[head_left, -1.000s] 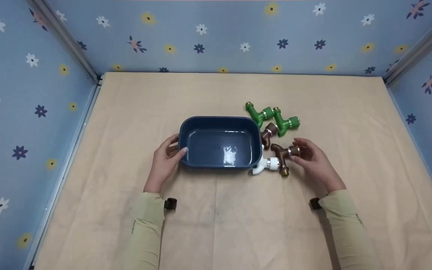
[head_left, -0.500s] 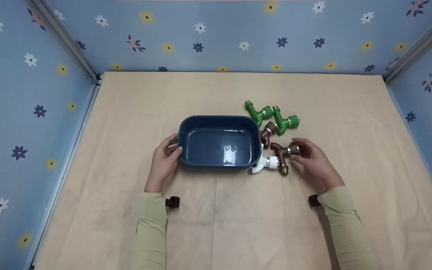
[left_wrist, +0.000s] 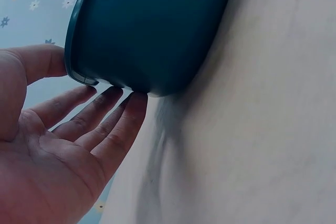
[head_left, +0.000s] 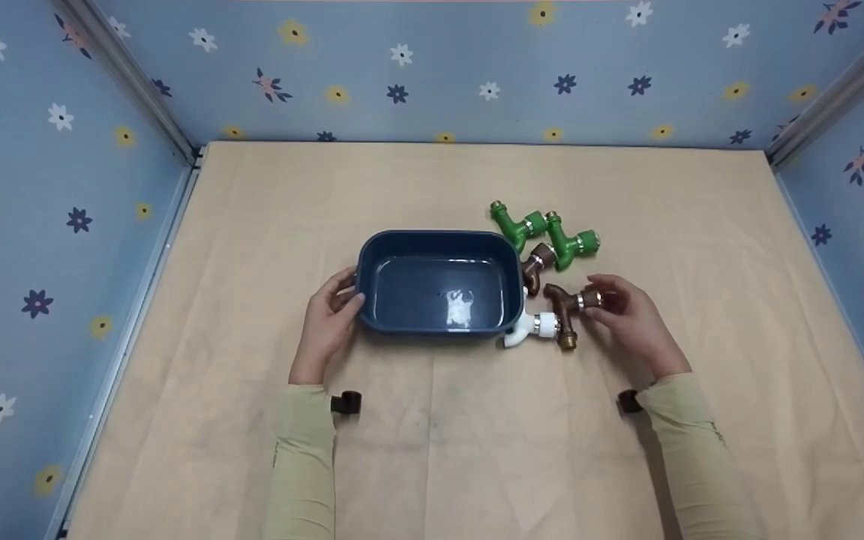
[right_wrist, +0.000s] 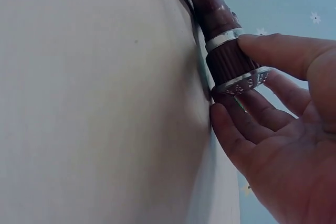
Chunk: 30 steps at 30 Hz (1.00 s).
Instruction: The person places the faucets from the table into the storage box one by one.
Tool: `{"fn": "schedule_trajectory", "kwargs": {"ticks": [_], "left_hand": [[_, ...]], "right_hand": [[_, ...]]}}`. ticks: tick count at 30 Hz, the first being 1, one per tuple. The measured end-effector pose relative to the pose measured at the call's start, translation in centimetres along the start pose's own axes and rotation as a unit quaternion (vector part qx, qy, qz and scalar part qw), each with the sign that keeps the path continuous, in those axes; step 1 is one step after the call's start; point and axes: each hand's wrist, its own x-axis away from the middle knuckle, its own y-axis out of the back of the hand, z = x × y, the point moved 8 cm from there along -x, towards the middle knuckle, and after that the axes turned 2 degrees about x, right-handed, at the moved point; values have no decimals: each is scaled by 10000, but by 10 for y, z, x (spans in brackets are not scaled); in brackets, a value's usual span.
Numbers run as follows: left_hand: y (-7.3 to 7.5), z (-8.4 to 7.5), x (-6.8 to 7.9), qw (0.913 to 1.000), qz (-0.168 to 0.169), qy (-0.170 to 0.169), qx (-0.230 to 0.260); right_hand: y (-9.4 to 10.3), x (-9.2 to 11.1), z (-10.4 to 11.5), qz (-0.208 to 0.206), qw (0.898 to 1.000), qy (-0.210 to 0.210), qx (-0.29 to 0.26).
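Watching through the feeds, I have the person's left hand (head_left: pixel 329 322) at the left end of a dark blue basin (head_left: pixel 428 289), its thumb at the rim and the other fingertips against the outer wall beneath, so the basin's edge is pinched between them. The basin sits upright near the middle of the beige cloth (head_left: pixel 432 442), its long side running left to right. The right hand (head_left: pixel 636 326) grasps the ribbed knob (head_left: pixel 590 299) of a brown tap (head_left: pixel 565 309); from the right wrist I see the thumb at the silver collar and the other fingers curled about the far side and the capped end. That tap lies just right of the basin, its brass threaded end (head_left: pixel 568 343) toward the person. Between it and the basin lies a white tap (head_left: pixel 528 330), partly hidden by the rim; whether it touches the basin wall I can't say from above. Beyond, a second brown tap (head_left: pixel 539 264) lies by the basin's right end, with two green taps, one (head_left: pixel 518 226) near the far right corner and the other (head_left: pixel 573 244) to its right. Pale green sleeves (head_left: pixel 303 457) cover both forearms, and flower-patterned blue panels (head_left: pixel 447 75) stand around the cloth.
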Motion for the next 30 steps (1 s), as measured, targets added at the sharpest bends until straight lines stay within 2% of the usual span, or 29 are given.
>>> {"fn": "schedule_trajectory", "kwargs": {"ticks": [3, 10, 13, 19, 24, 27, 30], "left_hand": [[0, -1, 0, 10000, 11, -6, -4], [4, 20, -7, 10000, -66, 11, 44], [5, 24, -8, 10000, -84, -6, -12], [6, 25, -8, 9998, -149, 27, -123], [3, 17, -6, 10000, -32, 63, 21], [3, 15, -6, 9999, 52, 120, 95], [4, 21, -7, 9998, 26, 152, 87]], "right_hand": [[3, -1, -11, -100, 9999, -111, -47], [4, -1, -15, -116, 9996, -146, -206], [4, -1, -13, -72, 9995, -214, -208], [3, 0, -10, 98, 9996, -116, -221], [5, 2, -10, 62, 9996, -64, -283], [6, 5, -8, 40, 9992, -169, -362], [5, 10, 1, 39, 9986, -250, -462]]}}
